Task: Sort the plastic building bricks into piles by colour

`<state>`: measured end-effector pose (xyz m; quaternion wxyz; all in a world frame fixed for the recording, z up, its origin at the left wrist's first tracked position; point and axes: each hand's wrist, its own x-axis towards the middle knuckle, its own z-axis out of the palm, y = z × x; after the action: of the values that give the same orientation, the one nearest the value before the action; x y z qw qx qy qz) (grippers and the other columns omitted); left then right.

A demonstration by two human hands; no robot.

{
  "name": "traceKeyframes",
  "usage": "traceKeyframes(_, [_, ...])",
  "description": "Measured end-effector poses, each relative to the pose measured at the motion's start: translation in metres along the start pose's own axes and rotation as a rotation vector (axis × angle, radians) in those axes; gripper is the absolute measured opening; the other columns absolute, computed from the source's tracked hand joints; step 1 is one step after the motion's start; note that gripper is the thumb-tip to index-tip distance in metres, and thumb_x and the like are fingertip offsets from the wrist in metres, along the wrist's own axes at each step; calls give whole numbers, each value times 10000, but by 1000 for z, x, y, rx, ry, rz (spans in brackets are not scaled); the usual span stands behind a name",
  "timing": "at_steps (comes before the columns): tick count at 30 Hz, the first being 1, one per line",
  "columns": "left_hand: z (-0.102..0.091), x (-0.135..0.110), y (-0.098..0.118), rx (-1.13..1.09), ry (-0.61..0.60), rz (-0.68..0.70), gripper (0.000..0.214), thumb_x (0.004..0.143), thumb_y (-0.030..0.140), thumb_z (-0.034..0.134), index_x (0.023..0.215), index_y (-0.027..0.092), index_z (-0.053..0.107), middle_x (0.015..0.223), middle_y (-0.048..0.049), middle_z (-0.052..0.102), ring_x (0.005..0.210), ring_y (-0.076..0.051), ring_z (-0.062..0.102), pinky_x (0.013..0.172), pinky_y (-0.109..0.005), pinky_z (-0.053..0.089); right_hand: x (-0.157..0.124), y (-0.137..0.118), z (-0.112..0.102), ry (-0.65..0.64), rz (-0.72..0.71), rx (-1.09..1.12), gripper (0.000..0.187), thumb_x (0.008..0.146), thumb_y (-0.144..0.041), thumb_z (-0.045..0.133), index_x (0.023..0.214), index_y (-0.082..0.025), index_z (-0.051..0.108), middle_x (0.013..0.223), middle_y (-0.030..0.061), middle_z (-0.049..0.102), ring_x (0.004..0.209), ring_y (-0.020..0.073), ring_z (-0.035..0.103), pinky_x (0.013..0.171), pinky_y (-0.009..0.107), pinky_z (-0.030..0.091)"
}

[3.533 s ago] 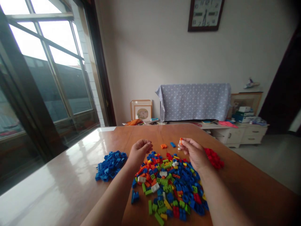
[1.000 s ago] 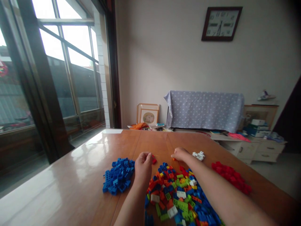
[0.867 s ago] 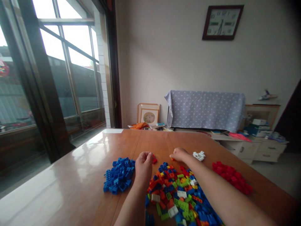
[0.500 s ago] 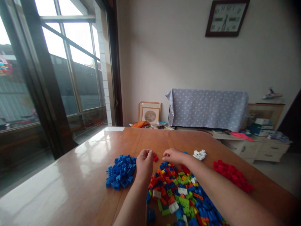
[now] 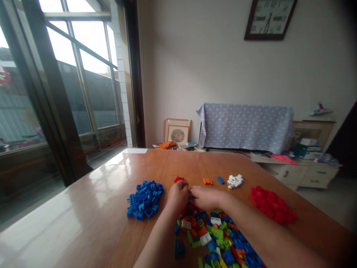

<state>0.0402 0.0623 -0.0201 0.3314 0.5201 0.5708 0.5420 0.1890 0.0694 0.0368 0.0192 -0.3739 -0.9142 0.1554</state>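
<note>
My left hand (image 5: 177, 194) is closed in a pinch at the far edge of a mixed heap of toy building bricks (image 5: 219, 232). Close beside it, my right hand (image 5: 206, 197) has its fingers bent toward the left fingertips, nearly touching them. A bit of blue shows just under the fingers; whether either hand grips it is hidden. The heap holds green, orange, blue, red, yellow and white bricks. A few red bricks (image 5: 179, 179) lie just beyond my left hand. Past my right hand lie an orange brick (image 5: 208, 181) and a blue brick (image 5: 220, 180).
A pile of blue bricks (image 5: 145, 200) sits to the left on the wooden table (image 5: 100, 208). White bricks (image 5: 235, 181) form a small group at the back right, and a red pile (image 5: 272, 204) lies further right. Behind the table stands a cloth-covered object (image 5: 245, 128).
My right hand has moved left and nearer to me, meeting my left hand, which shifted slightly right. The orange and blue bricks beyond my right arm have come into sight.
</note>
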Motion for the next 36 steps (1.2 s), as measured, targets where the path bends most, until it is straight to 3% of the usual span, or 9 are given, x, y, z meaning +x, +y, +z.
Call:
traceKeyframes(3, [2,-2,-3,28,-26,9,158,689,195,609,776,184,741,680,-60,691,693,-202,615,644,-261,424,-20,-10,-6,56,-63,8,274,837,-216,501,1013,-164,705,1088,115,727,987,235,656,854,287,465])
traceKeyframes(7, [2,-3,-4,123,-88,54,187,709,200,588,795,182,753,724,-66,702,689,-193,603,656,-260,404,-56,-6,-17,241,-49,310,299,908,-274,481,1089,-221,714,1113,55,731,1024,199,654,928,296,473])
traceKeyframes(14, [2,-5,-8,141,-147,58,165,714,236,610,777,192,757,640,-34,669,549,-153,534,573,-237,344,-146,66,-10,910,397,817,476,888,-578,529,1104,-191,702,1173,114,718,1147,263,639,1048,418,458])
traceKeyframes(17, [3,-5,-8,189,-162,98,158,710,223,612,772,192,755,678,-46,691,604,-169,568,601,-241,353,-181,92,11,1060,547,887,490,864,-601,551,1077,-189,710,1175,140,716,1128,281,658,1037,444,475])
traceKeyframes(20, [3,-4,-8,257,-177,128,187,726,219,599,818,194,760,772,-75,727,710,-201,618,666,-257,380,-199,101,30,1062,619,885,509,858,-596,555,1098,-173,707,1173,154,715,1118,296,665,1027,469,480])
traceKeyframes(24, [2,-2,-9,300,-189,126,203,724,212,596,842,194,759,833,-91,744,803,-229,648,731,-275,400,-193,96,32,946,625,791,475,836,-570,573,1070,-180,710,1134,129,731,1112,292,664,944,418,526])
traceKeyframes(30, [1,-2,-8,226,-184,114,198,689,216,627,830,196,764,798,-76,739,760,-222,643,693,-263,412,-150,80,-6,810,514,680,398,831,-483,545,1043,-187,707,1044,84,749,974,252,688,866,358,525])
traceKeyframes(33, [-1,-2,-6,174,-170,95,191,687,219,628,817,186,764,742,-61,721,699,-204,625,643,-247,406,-127,82,-14,863,497,724,420,822,-487,542,1044,-165,695,989,94,751,863,229,693,777,317,537])
traceKeyframes(36, [-6,0,-5,205,-143,79,204,714,209,601,834,191,764,744,-58,718,703,-201,630,629,-239,402,-110,90,-3,971,480,677,452,847,-517,504,1048,-152,679,933,96,749,844,217,687,753,289,532])
